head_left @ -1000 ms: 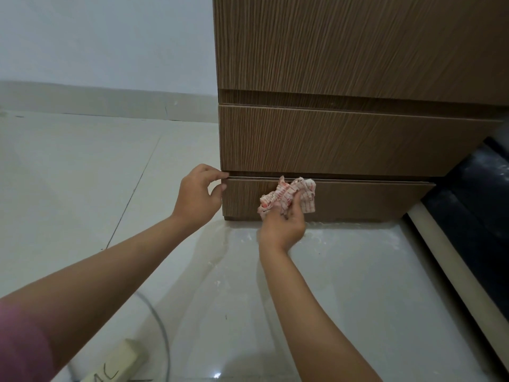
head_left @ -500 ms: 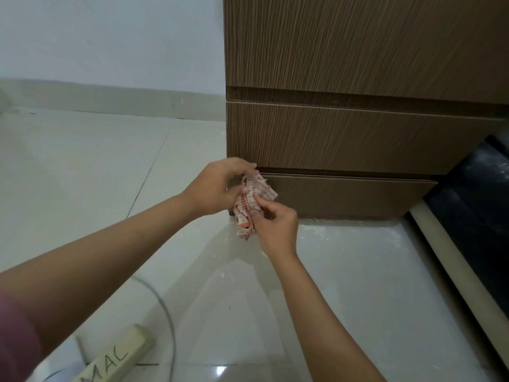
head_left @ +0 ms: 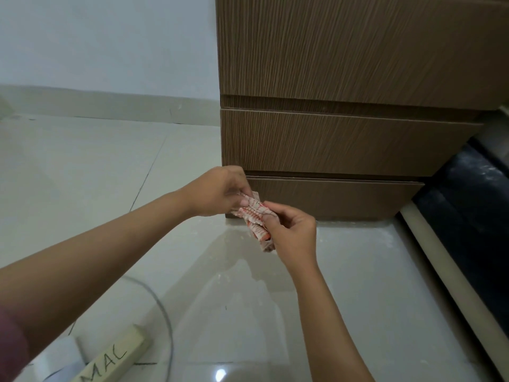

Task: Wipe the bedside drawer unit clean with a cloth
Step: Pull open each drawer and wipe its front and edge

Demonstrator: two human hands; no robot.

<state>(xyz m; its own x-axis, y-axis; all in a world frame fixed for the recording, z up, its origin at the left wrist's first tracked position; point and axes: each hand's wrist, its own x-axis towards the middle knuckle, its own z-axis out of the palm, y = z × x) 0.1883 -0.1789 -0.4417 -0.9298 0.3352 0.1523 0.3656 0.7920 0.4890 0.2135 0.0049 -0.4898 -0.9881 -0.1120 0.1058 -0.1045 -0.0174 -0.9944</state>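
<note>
The brown wood-grain drawer unit stands on the floor ahead of me, its drawers closed. A small crumpled white cloth with red print is held between both hands in front of the unit's lower left corner, just off the bottom drawer. My left hand pinches the cloth's upper end with thumb and fingers. My right hand grips the lower part, fingers curled round it. The cloth hangs a little above the floor.
Glossy pale floor tiles spread to the left and toward me. A cream power strip marked "MAC" with a grey cable lies at the bottom left. A dark bed base with a cream rail runs along the right. A white wall is behind.
My left hand left the bottom drawer's edge and joined the right on the cloth. The cloth came off the drawer front, and both hands now hold it slightly lower and nearer me.
</note>
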